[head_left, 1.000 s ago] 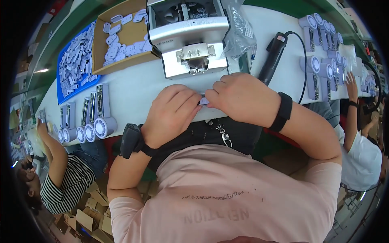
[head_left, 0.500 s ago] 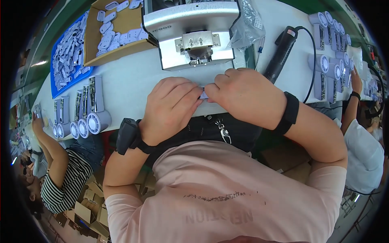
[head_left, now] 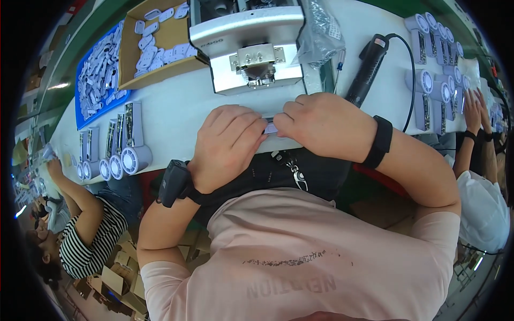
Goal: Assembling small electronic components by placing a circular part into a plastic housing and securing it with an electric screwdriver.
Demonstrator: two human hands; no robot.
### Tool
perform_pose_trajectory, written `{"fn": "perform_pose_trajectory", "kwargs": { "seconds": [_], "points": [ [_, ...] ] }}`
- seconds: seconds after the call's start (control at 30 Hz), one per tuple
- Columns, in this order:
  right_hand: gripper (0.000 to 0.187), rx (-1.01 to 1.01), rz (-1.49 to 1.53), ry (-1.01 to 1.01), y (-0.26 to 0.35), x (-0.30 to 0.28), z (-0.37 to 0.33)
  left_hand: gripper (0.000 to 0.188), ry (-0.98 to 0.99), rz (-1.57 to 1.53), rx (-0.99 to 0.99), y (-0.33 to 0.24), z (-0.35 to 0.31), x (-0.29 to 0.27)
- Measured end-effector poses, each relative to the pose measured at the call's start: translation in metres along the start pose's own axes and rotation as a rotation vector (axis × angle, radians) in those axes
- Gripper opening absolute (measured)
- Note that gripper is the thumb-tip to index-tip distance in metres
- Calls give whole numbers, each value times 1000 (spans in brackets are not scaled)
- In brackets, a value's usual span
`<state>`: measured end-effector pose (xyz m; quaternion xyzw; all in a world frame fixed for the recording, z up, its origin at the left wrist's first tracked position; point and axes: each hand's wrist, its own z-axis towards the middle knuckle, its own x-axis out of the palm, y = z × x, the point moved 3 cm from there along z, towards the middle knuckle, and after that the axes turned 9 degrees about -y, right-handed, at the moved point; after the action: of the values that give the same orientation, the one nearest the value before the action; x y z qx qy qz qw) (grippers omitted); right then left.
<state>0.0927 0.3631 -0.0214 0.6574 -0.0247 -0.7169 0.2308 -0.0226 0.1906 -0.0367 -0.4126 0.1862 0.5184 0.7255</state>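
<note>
Close to the table's near edge, both my hands are closed around a small pale lavender plastic piece [head_left: 271, 128]. My left hand [head_left: 227, 142] grips its left end, with the fingers bent over the top. From the other side my right hand [head_left: 316, 123] pinches the right end. Only a short strip of the piece shows between the fingertips, with a darker line along its far edge; my fingers cover the rest. Just beyond my hands stands a silver machine [head_left: 257, 53] with a metal bracket on its front.
Lavender fan-shaped units [head_left: 134, 155] stand at left, more [head_left: 425, 83] at right. A blue tray [head_left: 80, 115] and a cardboard box [head_left: 160, 69] hold loose plastic parts. A black electric screwdriver [head_left: 368, 67], its cable, a thin screwdriver [head_left: 339, 69] and a plastic bag [head_left: 321, 37] lie right. Co-workers sit both sides.
A little more of the plastic piece shows between my fingers, which keep their hold. The whole view has shifted slightly. At the right, a second hand of the co-worker has come into sight.
</note>
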Motion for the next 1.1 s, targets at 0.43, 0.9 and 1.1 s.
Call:
{"fn": "perform_pose_trajectory", "kwargs": {
  "seconds": [0.43,0.9,1.1],
  "points": [
    [19,76,-78,152,8,-9,18,31,5,-64,-18,10,-3,1],
    [23,58,-50,88,3,-3,9,33,32,-61,-30,8,-1,1],
    [25,40,-41,53,4,-5,9,33,53,-74,-55,5,-1,-3]
  ]
}}
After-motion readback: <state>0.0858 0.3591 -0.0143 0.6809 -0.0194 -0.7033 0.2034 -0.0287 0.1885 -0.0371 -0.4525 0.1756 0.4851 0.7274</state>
